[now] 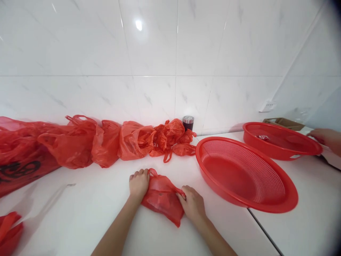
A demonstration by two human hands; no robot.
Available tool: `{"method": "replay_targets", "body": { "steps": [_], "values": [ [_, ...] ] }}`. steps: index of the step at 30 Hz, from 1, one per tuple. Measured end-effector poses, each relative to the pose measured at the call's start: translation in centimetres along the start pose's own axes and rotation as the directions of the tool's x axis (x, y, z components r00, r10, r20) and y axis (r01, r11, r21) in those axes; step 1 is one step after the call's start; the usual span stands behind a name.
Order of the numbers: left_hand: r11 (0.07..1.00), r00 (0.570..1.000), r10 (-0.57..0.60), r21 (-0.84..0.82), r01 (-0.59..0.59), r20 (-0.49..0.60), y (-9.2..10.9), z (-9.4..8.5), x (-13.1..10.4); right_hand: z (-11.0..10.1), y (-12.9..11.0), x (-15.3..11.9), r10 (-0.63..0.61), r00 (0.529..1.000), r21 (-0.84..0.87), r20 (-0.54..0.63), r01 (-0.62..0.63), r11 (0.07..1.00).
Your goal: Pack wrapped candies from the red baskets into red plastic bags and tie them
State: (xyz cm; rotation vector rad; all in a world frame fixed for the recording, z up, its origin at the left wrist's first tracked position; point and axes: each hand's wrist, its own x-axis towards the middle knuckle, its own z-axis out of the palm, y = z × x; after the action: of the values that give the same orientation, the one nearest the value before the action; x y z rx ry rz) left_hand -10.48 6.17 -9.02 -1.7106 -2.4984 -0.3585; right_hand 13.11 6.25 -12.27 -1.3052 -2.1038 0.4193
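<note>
The left hand pinches the bag at its far left corner, and the right hand is closed on its right handle, while this bag lies on the table between them, nearer than the other bags and left of the basket.

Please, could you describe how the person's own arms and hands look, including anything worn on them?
The left hand and right hand are bare, without gloves. The left forearm and right forearm narrow towards the wrists, with no sleeve, watch or bracelet in view. I see no clear markings.
</note>
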Motion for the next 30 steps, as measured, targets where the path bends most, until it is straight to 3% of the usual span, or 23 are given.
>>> {"method": "replay_targets", "body": {
  "steps": [3,7,11,15,17,18,20,22,24,26,28,30],
  "values": [
    [0.997,0.997,-0.074,-0.01,0.073,-0.026,-1.8,-0.3,0.5,-0.1,0.5,-0.1,0.091,0.996,0.097,-0.025,-0.088,0.991],
    [0.972,0.975,-0.222,-0.074,0.223,0.016,-4.9,-1.4,1.2,-0.5,0.8,0.2,0.204,0.978,0.296,0.04,-0.206,0.933],
    [0.951,0.963,-0.251,-0.162,0.264,0.096,-5.9,-2.9,2.2,-0.8,0.6,0.4,0.248,0.967,0.477,0.059,-0.246,0.844],
    [0.95,0.99,-0.111,-0.282,0.13,0.082,-3.8,-5.2,2.1,-1.2,0.4,0.3,0.297,0.953,0.584,0.057,-0.273,0.764],
    [0.945,0.999,0.037,-0.326,-0.034,0.003,-1.8,-6.1,1.3,-1.4,0.3,0.4,0.279,0.958,0.601,0.064,-0.26,0.756],
    [0.933,0.986,0.164,-0.324,-0.159,-0.013,-0.8,-6.4,0.8,-1.5,0.3,0.4,0.265,0.962,0.604,0.066,-0.25,0.757],
    [0.867,0.897,0.436,-0.3,-0.398,0.068,1.1,-6.7,-0.2,-1.8,0.3,0.4,0.258,0.964,0.602,0.06,-0.241,0.761],
    [0.815,0.789,0.57,-0.284,-0.506,0.229,2.3,-6.7,-1.1,-2.2,0.3,0.3,0.27,0.961,0.597,0.061,-0.252,0.762],
    [0.836,0.771,0.547,-0.269,-0.479,0.326,2.6,-6.9,-1.6,-2.5,0.6,0.2,0.289,0.955,0.604,0.069,-0.271,0.75],
    [0.865,0.8,0.497,-0.258,-0.43,0.336,1.8,-7.9,-1.9,-2.4,0.9,0.1,0.309,0.949,0.647,0.06,-0.272,0.712],
    [0.892,0.836,0.439,-0.266,-0.364,0.329,0.1,-10.2,-2.6,-2.1,1.4,0.2,0.341,0.939,0.705,0.044,-0.271,0.656],
    [0.909,0.874,0.379,-0.301,-0.289,0.305,-2.3,-13.7,-3.7,-1.8,1.9,0.3,0.361,0.931,0.726,0.044,-0.278,0.629]
  ]
}}
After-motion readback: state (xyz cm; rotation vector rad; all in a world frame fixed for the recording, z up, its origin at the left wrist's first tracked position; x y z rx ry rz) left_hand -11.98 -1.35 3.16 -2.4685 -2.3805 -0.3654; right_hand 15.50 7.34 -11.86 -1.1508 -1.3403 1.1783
